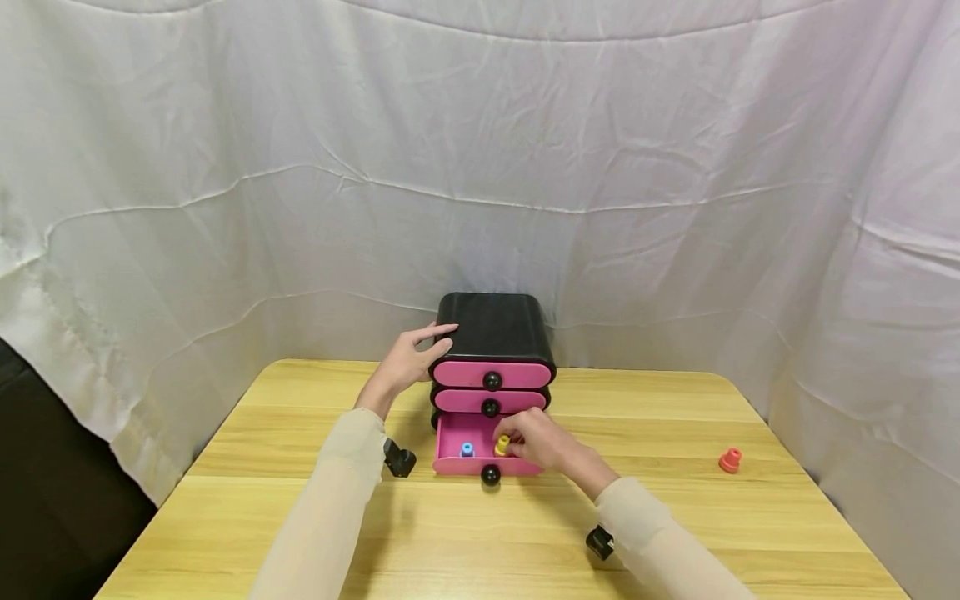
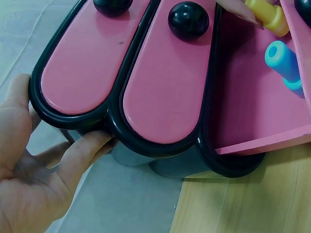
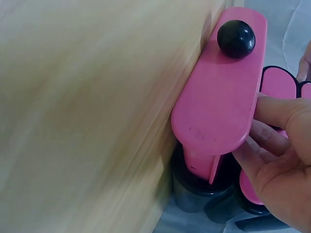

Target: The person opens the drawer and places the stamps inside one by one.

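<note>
1. The black drawer chest point(image 1: 494, 327) stands at the back middle of the wooden table point(image 1: 675, 533). Its bottom pink drawer point(image 1: 450, 440) is pulled out toward you; the two drawers above it are closed, each with a black knob.
2. Inside that open drawer, a yellow peg point(image 1: 502, 446) lies near the middle and a blue peg point(image 1: 467, 450) stands to its left, apart from it.
3. A red peg point(image 1: 730, 460) sits well off to the chest's right on the table. White cloth hangs behind and beside the chest.
4. Your right hand point(image 1: 542, 440) reaches into the open drawer, fingertips pinched on the yellow peg.
5. Your left hand point(image 1: 408, 358) rests against the chest's upper left corner, fingers relaxed and fairly straight, thumb round the side.
6. No readable writing or label shows on the chest or pegs.
</note>
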